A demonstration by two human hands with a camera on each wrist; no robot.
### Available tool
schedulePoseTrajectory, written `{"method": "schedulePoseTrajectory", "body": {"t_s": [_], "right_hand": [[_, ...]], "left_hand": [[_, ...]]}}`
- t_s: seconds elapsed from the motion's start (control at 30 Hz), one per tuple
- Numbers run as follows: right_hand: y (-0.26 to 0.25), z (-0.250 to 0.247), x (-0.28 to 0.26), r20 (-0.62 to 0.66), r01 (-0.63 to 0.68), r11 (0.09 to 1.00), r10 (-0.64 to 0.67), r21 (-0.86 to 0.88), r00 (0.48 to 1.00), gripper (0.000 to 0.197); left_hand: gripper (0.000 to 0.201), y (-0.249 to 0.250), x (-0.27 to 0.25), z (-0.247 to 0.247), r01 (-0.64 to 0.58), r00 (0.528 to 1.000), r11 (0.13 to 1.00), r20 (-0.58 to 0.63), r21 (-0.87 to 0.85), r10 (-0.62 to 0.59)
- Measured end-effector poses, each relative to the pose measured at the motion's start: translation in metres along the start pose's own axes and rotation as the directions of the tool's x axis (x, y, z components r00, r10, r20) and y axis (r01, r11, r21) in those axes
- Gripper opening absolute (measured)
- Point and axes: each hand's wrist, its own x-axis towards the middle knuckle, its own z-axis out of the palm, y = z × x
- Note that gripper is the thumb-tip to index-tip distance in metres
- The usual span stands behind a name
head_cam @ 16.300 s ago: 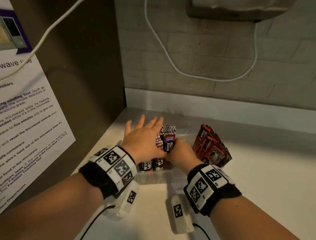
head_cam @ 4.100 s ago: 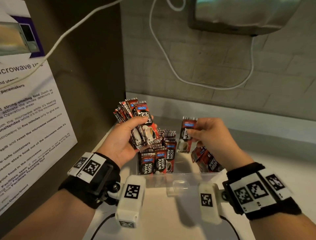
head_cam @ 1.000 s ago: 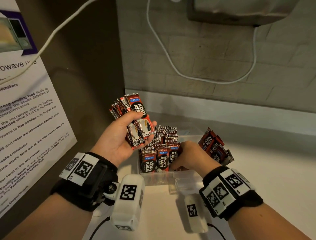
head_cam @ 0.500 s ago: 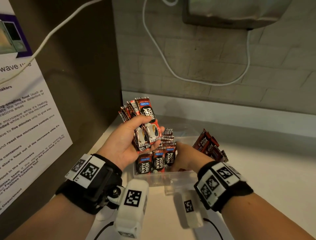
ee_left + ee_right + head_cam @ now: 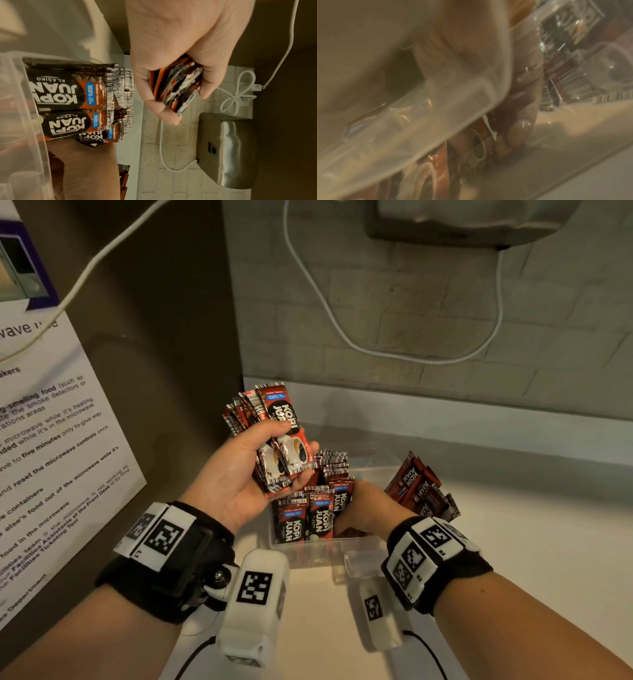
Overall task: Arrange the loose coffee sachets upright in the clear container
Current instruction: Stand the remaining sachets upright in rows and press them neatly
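Observation:
My left hand (image 5: 274,433) holds a fanned bundle of red-and-black coffee sachets (image 5: 274,405) up above the left side of the clear container (image 5: 325,549). The left wrist view shows the bundle (image 5: 178,89) clamped between thumb and curled fingers. Rows of sachets (image 5: 308,515) stand upright in the container's left part. My right hand (image 5: 366,505) reaches down into the right part, its fingers hidden in the head view. Blurred through the clear wall, its fingertips (image 5: 520,127) close on a sachet (image 5: 479,143) near the bottom. A loose pile of sachets (image 5: 421,491) lies just right of the container.
The container sits on a white counter (image 5: 513,559) in a corner. A dark side wall with a printed notice (image 5: 51,440) is close on the left. A steel wall unit (image 5: 462,220) hangs above, with a white cable (image 5: 342,333) looping down the tiled wall.
Four seconds ago my right hand held one sachet up beside the bundle; it has since gone down into the container and stayed there. The left hand's bundle has barely shifted.

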Motion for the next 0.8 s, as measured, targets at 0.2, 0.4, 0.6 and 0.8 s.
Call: {"method": "schedulePoseTrajectory", "body": {"t_s": [0.2,0.4,0.6,0.8], "right_hand": [[-0.002,-0.002,-0.004,0.001,0.003,1.000,-0.003,-0.020,1.000,0.055],[-0.002,-0.007,-0.007,0.040,-0.011,1.000,0.012,-0.014,0.999,0.055],[-0.005,-0.008,-0.011,0.054,-0.011,0.999,0.009,0.037,0.999,0.057],[-0.010,-0.009,-0.015,0.019,-0.011,0.998,0.010,0.057,1.000,0.041]], "left_hand": [[0.010,0.001,0.001,0.000,0.002,1.000,1.000,-0.002,0.007,-0.002],[0.009,-0.002,0.001,-0.001,0.029,1.000,1.000,-0.002,0.003,-0.029],[0.009,0.000,0.000,-0.001,0.014,1.000,1.000,0.003,-0.004,-0.014],[0.011,0.003,0.001,-0.004,-0.003,1.000,1.000,-0.008,-0.018,0.003]]}}
